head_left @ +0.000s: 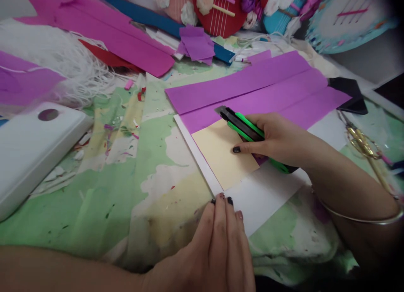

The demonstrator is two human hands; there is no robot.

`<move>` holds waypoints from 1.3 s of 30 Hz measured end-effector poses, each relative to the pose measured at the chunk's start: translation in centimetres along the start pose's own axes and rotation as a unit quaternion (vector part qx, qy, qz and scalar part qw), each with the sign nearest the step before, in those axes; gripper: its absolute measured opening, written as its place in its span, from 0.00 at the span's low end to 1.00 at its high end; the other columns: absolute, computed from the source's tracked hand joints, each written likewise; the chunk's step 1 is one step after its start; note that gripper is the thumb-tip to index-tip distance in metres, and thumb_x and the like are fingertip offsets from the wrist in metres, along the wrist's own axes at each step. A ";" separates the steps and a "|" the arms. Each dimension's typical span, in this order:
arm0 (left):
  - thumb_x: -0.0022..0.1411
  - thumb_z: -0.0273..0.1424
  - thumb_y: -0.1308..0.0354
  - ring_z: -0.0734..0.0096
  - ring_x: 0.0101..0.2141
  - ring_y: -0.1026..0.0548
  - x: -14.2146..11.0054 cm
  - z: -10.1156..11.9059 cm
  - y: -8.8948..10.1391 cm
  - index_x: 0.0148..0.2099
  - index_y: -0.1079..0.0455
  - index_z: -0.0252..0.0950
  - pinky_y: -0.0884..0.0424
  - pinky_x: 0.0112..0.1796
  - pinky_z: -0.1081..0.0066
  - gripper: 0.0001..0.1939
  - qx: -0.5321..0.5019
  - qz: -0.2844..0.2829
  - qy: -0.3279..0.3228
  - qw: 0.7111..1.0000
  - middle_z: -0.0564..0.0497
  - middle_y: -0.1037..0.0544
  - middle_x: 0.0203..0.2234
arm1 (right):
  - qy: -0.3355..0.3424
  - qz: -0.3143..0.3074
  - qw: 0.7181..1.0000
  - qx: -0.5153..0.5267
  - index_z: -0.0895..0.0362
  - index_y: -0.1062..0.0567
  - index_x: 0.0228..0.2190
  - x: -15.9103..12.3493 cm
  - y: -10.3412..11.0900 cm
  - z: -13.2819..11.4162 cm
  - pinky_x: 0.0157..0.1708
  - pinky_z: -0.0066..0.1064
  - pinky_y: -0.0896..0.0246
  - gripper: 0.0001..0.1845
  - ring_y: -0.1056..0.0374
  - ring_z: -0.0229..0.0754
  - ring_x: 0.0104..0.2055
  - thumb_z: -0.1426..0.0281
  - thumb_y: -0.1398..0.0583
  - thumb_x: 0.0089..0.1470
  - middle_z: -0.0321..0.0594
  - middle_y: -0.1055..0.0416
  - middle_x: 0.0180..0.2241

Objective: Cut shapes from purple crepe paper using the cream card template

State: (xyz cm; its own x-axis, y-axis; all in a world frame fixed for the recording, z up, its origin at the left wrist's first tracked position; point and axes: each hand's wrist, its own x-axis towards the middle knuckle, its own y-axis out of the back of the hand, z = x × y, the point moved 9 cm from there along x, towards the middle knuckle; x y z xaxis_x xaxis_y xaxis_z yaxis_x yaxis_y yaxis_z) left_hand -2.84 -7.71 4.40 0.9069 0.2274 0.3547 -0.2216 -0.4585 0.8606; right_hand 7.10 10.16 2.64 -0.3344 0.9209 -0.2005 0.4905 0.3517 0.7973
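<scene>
In my right hand [280,138] is a green and black utility knife [243,126], its short blade end pointing left over purple sheets. The thumb rests on a pale yellow paper square [217,147]. That square lies on the purple sheet [261,90], whose strips are laid over a white board [271,199]. My left hand [221,245] lies with fingers stretched out side by side, its fingertips at the board's near left corner. It holds nothing.
A white block with a hole [41,149] stands at left, near tangled white string [63,60]. Magenta sheets [132,43] and small purple squares [197,43] lie behind. Gold-handled scissors [361,140] are at right. Decorated instrument-shaped crafts [217,10] stand at the back.
</scene>
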 end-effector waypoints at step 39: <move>0.64 0.33 0.45 0.57 0.40 0.20 -0.2 0.2 0.1 0.46 0.27 0.26 0.24 0.40 0.64 0.15 -0.003 0.008 -0.001 1.000 0.43 0.19 0.38 | -0.026 -0.017 0.999 0.027 0.54 0.37 0.26 -0.2 -0.3 0.2 0.20 0.30 0.51 0.15 0.39 0.38 0.23 0.63 0.35 0.47 0.33 0.38 0.21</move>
State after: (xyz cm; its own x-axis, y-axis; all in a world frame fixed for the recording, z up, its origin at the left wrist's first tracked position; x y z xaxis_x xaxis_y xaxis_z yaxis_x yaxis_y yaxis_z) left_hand -3.00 -7.99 4.33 0.9042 0.2177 0.3674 -0.2382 -0.4570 0.8570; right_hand 7.17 9.93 2.33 -0.3098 0.9156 -0.2564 0.5229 0.3893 0.7583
